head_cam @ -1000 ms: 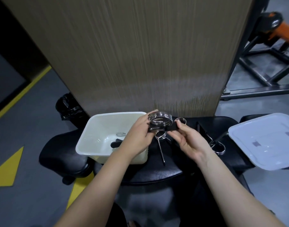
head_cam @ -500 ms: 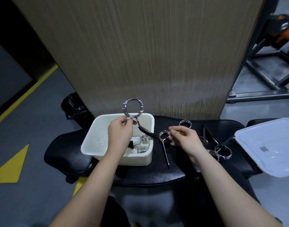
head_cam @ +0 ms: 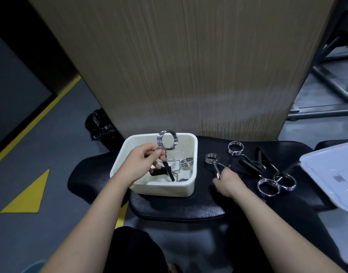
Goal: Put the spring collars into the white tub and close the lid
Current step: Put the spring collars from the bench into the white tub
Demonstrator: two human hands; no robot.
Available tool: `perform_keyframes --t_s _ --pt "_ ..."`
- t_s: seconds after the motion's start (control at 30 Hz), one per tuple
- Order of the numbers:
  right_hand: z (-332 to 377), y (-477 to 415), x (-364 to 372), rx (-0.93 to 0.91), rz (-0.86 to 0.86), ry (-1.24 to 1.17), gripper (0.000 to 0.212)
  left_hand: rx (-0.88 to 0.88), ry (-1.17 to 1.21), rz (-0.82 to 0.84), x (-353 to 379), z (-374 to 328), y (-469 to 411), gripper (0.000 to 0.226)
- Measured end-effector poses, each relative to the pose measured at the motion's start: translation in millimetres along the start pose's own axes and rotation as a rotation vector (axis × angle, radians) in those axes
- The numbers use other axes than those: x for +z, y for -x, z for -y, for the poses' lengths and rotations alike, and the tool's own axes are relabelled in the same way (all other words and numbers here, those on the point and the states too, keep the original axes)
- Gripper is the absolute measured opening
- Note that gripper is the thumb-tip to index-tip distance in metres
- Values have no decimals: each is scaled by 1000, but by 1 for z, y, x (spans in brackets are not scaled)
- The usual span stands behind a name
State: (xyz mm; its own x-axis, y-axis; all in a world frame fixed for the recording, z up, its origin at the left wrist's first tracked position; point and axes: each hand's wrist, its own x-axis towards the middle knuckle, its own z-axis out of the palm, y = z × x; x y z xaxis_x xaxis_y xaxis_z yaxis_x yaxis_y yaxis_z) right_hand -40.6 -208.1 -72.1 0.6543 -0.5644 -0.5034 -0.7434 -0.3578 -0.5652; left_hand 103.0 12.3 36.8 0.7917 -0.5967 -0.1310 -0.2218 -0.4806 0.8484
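Observation:
The white tub [head_cam: 165, 189] stands open on a black padded bench [head_cam: 179, 207]. My left hand [head_cam: 141, 164] holds a chrome spring collar [head_cam: 167, 139] upright over the tub, its black handle pointing down inside. Other collars [head_cam: 186, 162] lie in the tub. My right hand [head_cam: 227, 182] grips the handle of a second collar [head_cam: 212, 159] lying on the bench just right of the tub. More collars lie further right [head_cam: 236, 148] [head_cam: 268, 187] [head_cam: 285, 180]. The white lid [head_cam: 331, 174] rests at the far right.
A tall wood-grain panel [head_cam: 189, 66] rises right behind the bench. A black bag [head_cam: 99, 125] sits on the floor to the left of the tub. Yellow floor markings [head_cam: 27, 194] lie at left. Metal gym frames [head_cam: 327, 85] stand at right.
My left hand carried one collar from the bench centre to over the tub and lowered it. My right hand slid down to the handle of the collar on the bench.

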Motion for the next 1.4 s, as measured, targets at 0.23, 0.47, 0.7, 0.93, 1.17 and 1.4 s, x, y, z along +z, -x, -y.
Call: perform_keyframes --t_s 0.23,0.47,0.7,0.93,1.17,1.4 --pt "5 3 -14 -13 -5 -564 18 170 -861 52 11 3 -15 16" --pt "-4 -14 -17 20 -42 -706 28 258 -1136 268 32 4 -14 17" --pt "-4 -18 -16 9 -60 -714 28 89 -866 151 -5 -19 -17 11" --pt "4 -18 -18 38 -44 -831 25 107 -1128 160 16 -7 -22 15" --pt "9 -9 -18 -38 43 -904 26 48 -1002 455 34 17 -40 18" --pt "9 -11 -19 -36 23 -961 26 -42 -652 282 9 45 -36 21"
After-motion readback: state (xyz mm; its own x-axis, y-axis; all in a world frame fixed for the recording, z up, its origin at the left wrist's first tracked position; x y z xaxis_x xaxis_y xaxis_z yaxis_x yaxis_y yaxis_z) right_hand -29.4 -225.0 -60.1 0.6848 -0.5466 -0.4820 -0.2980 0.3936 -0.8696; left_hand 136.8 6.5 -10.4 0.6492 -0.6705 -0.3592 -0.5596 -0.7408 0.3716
